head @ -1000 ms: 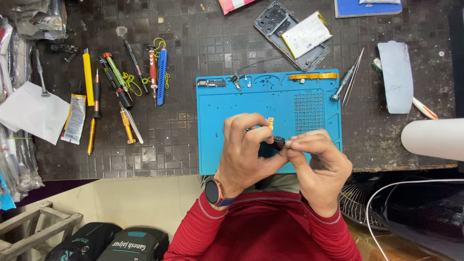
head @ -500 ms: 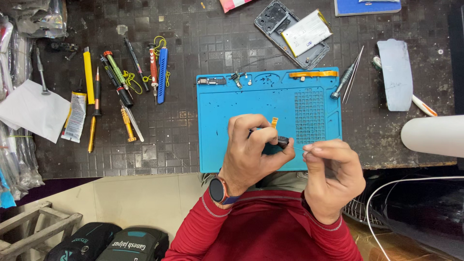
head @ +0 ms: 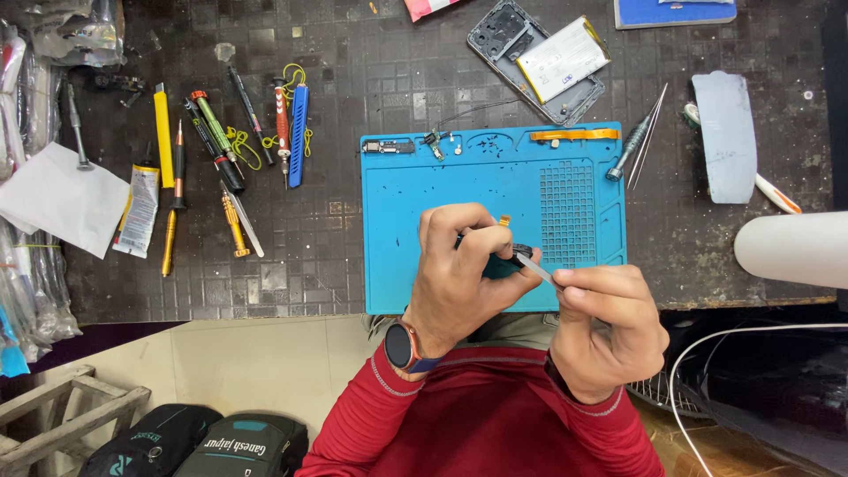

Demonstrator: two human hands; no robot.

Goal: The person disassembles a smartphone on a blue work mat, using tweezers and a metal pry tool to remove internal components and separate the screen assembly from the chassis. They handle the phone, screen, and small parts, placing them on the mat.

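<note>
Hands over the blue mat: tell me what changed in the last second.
The right hand drew back from the left hand, down and to the right, pulling a thin pale strip off the small dark part the left hand grips. The left hand, blue mat and tools stayed put.

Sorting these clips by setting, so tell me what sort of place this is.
Most likely a phone repair bench. An opened phone with its battery exposed lies on the dark worktop, a blue repair mat holds small loose parts, and screwdrivers lie in a row to the left.
</note>
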